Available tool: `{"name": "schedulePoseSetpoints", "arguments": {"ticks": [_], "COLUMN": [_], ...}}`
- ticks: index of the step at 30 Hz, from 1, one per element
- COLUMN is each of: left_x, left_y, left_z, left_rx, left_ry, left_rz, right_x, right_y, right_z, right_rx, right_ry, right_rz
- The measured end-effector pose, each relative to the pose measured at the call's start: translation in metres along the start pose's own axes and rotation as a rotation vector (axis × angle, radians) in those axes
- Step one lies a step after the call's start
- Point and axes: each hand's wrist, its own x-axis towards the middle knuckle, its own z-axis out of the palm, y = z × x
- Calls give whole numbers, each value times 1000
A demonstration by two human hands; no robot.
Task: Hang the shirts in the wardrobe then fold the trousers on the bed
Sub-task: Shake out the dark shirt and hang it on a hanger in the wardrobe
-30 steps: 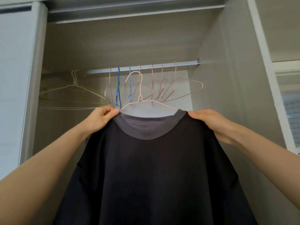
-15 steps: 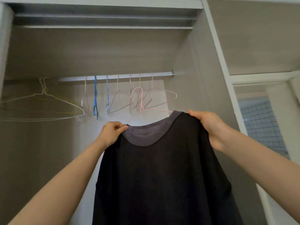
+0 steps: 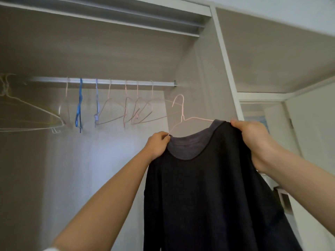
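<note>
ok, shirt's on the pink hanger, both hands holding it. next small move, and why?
Probably raise the pink hanger up and left so its hook drops over the rail. The hook sits free below the rail's right end, and the left hand and right hand grip the dark shirt at its shoulders.

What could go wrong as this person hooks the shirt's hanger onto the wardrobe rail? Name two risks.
1. The left hand and right hand grip the shirt at its shoulders, not the hook of the pink hanger, so the hook may swing and miss the rail.
2. The empty hangers crowd the rail's right end; the hook may tangle there.
</note>
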Motion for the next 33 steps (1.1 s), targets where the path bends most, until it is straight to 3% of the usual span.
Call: {"name": "schedulePoseSetpoints", "arguments": {"ticks": [5,10,21,33], "left_x": [23,45,80,74], "left_y": [25,41,29,-8], "left_z": [20,29,31,39], "left_rx": [-95,-107,-89,-105], "left_ry": [-21,-29,-186,64], "left_rz": [-19,-18,-2,97], "right_x": [16,37,91,121], "right_y": [4,18,36,33], "right_z": [6,19,43,76], "right_rx": [-85,-112,-126,-2], "right_ry": [87,68,102,113], "right_rz": [-78,-145,-217,-275]}}
